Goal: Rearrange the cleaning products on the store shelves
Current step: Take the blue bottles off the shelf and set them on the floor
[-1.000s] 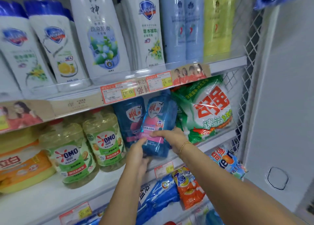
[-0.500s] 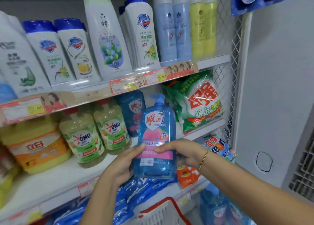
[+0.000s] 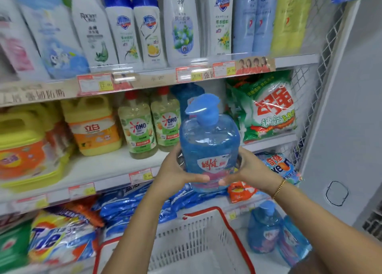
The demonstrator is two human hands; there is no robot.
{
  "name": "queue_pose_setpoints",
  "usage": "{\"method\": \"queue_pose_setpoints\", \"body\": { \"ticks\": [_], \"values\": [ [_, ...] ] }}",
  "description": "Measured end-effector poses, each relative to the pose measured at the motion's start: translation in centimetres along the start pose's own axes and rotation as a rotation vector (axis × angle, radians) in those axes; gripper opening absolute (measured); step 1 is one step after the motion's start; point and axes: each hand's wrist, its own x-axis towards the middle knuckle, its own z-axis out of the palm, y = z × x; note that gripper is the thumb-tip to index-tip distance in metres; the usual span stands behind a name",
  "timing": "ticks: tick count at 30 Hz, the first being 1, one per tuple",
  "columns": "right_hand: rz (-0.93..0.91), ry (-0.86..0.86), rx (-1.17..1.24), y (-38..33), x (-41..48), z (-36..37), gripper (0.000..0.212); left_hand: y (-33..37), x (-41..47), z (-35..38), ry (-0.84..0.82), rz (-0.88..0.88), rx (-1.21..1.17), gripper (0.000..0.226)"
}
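Observation:
A blue pump bottle (image 3: 208, 141) with a red and pink label is held upright in front of the middle shelf (image 3: 107, 166). My left hand (image 3: 177, 170) grips its left side and my right hand (image 3: 246, 170) grips its right side, thumbs across the label. A second blue bottle (image 3: 187, 93) stands behind it on that shelf. Two more blue pump bottles (image 3: 266, 230) stand low at the right.
Two green OMO bottles (image 3: 153, 125) and yellow jugs (image 3: 93, 125) fill the middle shelf's left; a green-and-white detergent bag (image 3: 268, 108) lies at its right. White body-wash bottles (image 3: 182, 23) line the top shelf. A white basket with red rim (image 3: 237, 238) sits below my arms.
Both hands have drawn the blue pump bottle off the middle shelf toward me and higher in view. The view has tilted down, showing the basket.

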Motion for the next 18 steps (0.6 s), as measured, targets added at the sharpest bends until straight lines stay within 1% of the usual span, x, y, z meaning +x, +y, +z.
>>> {"method": "queue_pose_setpoints", "body": {
  "ticks": [4, 8, 10, 12, 15, 18],
  "values": [
    [-0.090, 0.060, -0.169, -0.9, -0.1, 0.8, 0.075, 0.4, -1.5, -0.2, 0.044, 0.111, 0.023, 0.094],
    [-0.128, 0.082, -0.239, -1.7, -0.1, 1.4, 0.077, 0.9, -2.0, -0.5, 0.068, 0.131, 0.016, 0.096],
    [-0.124, 0.075, -0.237, -2.0, -0.1, 1.6, 0.074, 1.3, -2.3, -0.6, 0.078, 0.127, 0.021, 0.094],
    [-0.139, 0.053, -0.200, -2.3, -0.3, 1.5, 0.074, 1.8, -2.8, -0.7, 0.100, 0.118, 0.022, 0.088],
    [-0.160, -0.025, -0.137, -2.7, -0.6, 1.3, 0.082, 2.2, -3.3, -0.9, 0.156, 0.117, -0.010, 0.074],
    [-0.175, -0.049, -0.059, -2.9, -0.6, 1.4, 0.090, 2.5, -3.2, -1.0, 0.198, 0.122, -0.125, 0.073]
  ]
}}
